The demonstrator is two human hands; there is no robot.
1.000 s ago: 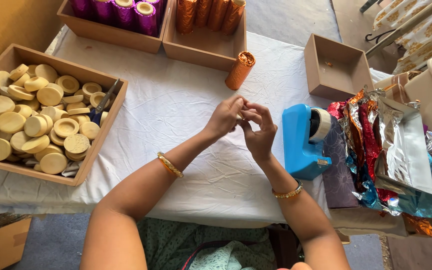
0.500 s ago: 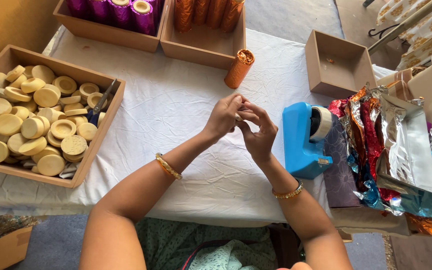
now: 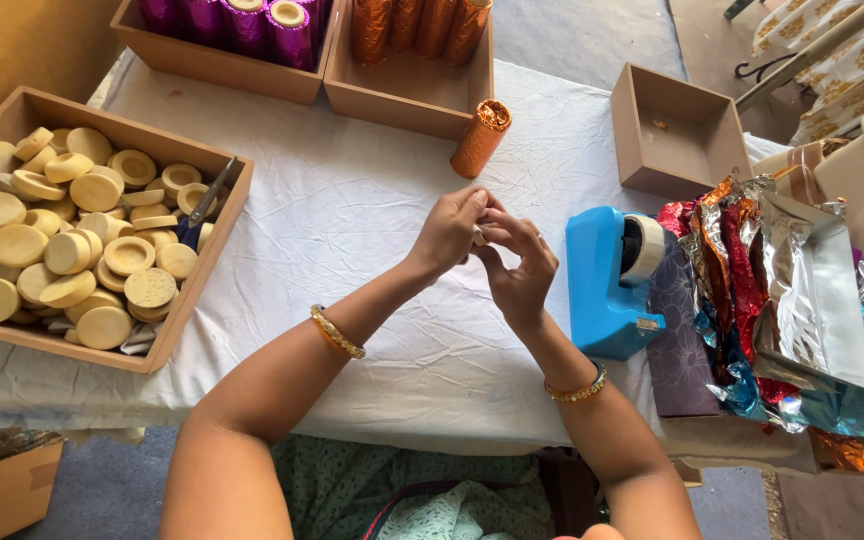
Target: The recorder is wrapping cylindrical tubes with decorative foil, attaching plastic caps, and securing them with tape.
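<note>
1. Your left hand (image 3: 449,232) and right hand (image 3: 518,268) meet above the middle of the counter (image 3: 352,220), fingertips pinched together on a small pale piece (image 3: 478,237); most of it is hidden between your fingers, so what it is cannot be told.
2. Far left, the wooden tray (image 3: 167,335) is heaped with pale round discs (image 3: 62,250), and a dark-handled tool (image 3: 202,208) lies across its right edge.
3. At the back stand a box of purple foil rolls (image 3: 242,20) and a box of orange foil rolls (image 3: 422,25), with one orange roll (image 3: 480,138) upright on the cloth just beyond your hands.
4. Just beside your right hand sits the blue tape dispenser (image 3: 607,285); beyond it lie the foil sheets (image 3: 782,290).
5. This looks like fine fingertip work on the pinched piece. Judging by the layout, the next move calls for a steady pinch and a short reach right.
</note>
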